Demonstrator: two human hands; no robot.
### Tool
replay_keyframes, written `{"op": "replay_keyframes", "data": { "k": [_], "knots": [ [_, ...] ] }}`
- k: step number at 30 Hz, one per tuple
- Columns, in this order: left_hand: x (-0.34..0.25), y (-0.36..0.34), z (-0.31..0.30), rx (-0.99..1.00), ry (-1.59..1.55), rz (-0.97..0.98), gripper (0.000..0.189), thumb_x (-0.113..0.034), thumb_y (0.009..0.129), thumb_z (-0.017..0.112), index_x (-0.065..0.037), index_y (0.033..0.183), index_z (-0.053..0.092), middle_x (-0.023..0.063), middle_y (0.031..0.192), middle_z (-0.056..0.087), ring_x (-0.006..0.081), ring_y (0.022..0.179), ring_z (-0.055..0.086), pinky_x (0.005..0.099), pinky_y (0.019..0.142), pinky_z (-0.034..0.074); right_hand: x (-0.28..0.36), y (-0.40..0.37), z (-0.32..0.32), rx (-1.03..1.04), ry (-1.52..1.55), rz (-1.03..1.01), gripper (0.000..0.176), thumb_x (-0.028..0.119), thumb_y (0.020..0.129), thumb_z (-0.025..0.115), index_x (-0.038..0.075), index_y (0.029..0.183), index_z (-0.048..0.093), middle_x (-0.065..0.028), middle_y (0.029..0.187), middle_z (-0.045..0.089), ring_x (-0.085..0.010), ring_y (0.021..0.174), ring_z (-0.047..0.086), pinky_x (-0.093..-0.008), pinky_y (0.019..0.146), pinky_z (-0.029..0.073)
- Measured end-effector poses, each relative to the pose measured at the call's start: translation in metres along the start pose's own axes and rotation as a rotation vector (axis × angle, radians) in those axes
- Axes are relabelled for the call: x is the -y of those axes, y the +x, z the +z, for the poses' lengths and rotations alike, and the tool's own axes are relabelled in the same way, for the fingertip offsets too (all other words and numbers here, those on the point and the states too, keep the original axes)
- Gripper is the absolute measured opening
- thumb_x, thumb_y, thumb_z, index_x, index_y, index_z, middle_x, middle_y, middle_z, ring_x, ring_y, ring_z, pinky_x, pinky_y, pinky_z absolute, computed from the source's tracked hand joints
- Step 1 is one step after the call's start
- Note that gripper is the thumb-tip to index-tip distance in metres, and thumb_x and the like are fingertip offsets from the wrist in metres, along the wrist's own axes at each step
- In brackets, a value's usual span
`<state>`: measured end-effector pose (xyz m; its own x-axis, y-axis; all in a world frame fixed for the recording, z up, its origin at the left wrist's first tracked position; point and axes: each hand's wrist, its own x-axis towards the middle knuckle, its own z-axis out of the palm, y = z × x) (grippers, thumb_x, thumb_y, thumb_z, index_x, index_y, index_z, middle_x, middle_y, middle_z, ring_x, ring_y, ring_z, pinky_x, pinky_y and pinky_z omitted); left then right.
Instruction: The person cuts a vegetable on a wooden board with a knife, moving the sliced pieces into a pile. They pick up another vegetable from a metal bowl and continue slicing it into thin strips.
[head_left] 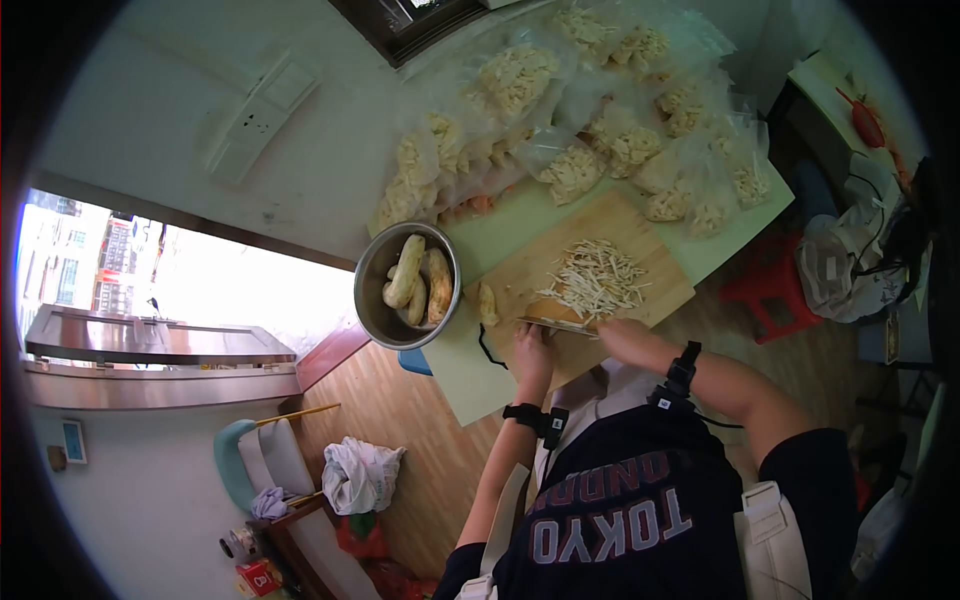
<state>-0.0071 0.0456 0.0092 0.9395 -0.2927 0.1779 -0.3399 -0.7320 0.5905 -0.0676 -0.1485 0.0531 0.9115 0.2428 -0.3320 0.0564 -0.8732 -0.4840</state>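
Observation:
My right hand (620, 338) is closed around the handle end of a knife (560, 324), whose blade lies low across the near side of the wooden cutting board (625, 220). By the far end of the blade, my left hand (533, 348) rests with bent fingers; whatever is under them is hidden. A heap of thin pale vegetable strips (597, 280) lies on the board beyond the knife. Left of it sits a pale piece of root vegetable (487, 303). Several peeled whole roots (405, 272) are in a steel bowl (365, 310) at the board's left.
Many clear plastic bags of pale cut pieces (575, 172) cover the back of the light green table (465, 385). A red stool (768, 295) stands at the right. On the lower left are a chair (236, 465) and a white bag (362, 475).

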Motion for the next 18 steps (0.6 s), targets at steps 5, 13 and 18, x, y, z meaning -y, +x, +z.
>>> {"op": "replay_keyframes", "data": {
  "k": [5,13,18],
  "knots": [
    [0.001,0.0,-0.001,0.02,0.025,0.006,0.011,-0.003,0.071,0.056,-0.003,0.081,0.06,0.0144,0.085,0.058,0.0338,0.08,0.052,0.0399,0.073,0.043,0.004,0.032,0.005,-0.025,0.139,0.064,0.022,0.017,0.08,0.051,-0.004,0.08,0.059,-0.0239,0.073,0.06,-0.038,0.07,0.06,-0.0447,0.061,0.047],
    [-0.002,-0.003,-0.002,-0.023,0.017,-0.001,0.007,-0.005,0.074,0.056,-0.003,0.08,0.06,0.0139,0.084,0.056,0.0327,0.081,0.051,0.0399,0.072,0.043,-0.006,0.007,-0.003,-0.055,0.108,0.07,0.018,0.014,0.072,0.054,-0.002,0.074,0.061,-0.0228,0.072,0.06,-0.0358,0.069,0.061,-0.0434,0.061,0.048],
    [-0.006,-0.002,-0.006,-0.028,0.042,0.011,0.011,-0.005,0.074,0.056,-0.003,0.084,0.06,0.0152,0.087,0.057,0.034,0.083,0.051,0.0405,0.072,0.043,0.008,-0.016,-0.016,-0.015,-0.013,0.055,0.017,0.009,0.076,0.048,-0.002,0.086,0.057,-0.02,0.074,0.06,-0.0358,0.07,0.061,-0.0439,0.062,0.049]
  ]
}}
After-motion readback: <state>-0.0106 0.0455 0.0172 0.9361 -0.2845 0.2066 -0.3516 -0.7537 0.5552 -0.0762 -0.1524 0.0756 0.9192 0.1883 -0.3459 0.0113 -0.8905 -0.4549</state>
